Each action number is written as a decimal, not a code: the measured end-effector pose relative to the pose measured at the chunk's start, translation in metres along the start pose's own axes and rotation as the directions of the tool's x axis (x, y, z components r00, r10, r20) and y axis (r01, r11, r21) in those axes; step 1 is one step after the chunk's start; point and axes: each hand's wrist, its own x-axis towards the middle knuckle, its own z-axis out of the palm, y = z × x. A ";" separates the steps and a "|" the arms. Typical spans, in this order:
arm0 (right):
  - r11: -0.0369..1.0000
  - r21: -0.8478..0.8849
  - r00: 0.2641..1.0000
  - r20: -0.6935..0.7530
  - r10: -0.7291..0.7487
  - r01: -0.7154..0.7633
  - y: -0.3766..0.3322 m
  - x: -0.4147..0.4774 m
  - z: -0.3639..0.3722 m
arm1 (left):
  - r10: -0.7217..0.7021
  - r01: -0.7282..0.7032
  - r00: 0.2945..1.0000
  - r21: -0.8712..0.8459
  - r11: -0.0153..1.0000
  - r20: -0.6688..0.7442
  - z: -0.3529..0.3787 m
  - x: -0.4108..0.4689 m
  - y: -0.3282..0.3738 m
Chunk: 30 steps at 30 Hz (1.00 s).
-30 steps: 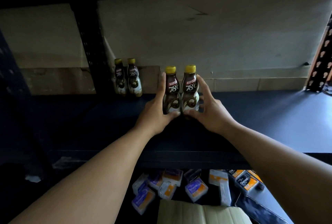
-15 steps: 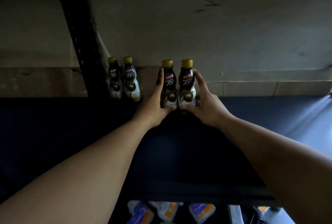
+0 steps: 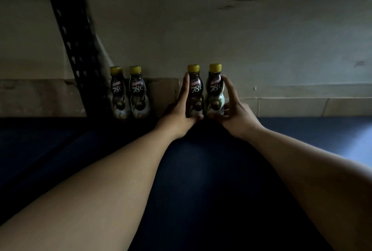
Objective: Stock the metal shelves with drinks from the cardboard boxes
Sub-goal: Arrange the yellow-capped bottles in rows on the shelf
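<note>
Two brown coffee bottles with yellow caps stand upright side by side at the back of the dark blue shelf (image 3: 201,170), close to the wall. My left hand (image 3: 177,116) grips the left bottle (image 3: 195,91) from its left side, thumb across its base. My right hand (image 3: 235,114) grips the right bottle (image 3: 215,89) from its right side. Two more bottles of the same kind (image 3: 118,93) (image 3: 137,93) stand together to the left, beside the shelf post.
A black perforated metal post (image 3: 76,49) slants up at the back left. A pale wall (image 3: 261,39) closes the shelf's back. The shelf surface stretches wide to the right and toward me.
Both hands pushed the two bottles deeper along the shelf toward the back wall. The view moved forward, and the lower shelf with small boxes dropped out of sight.
</note>
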 end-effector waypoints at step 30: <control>0.998 -0.047 0.999 -0.010 0.033 -0.034 0.009 0.004 0.002 | 0.036 -0.037 0.999 -0.085 0.996 -0.017 0.009 0.014 -0.021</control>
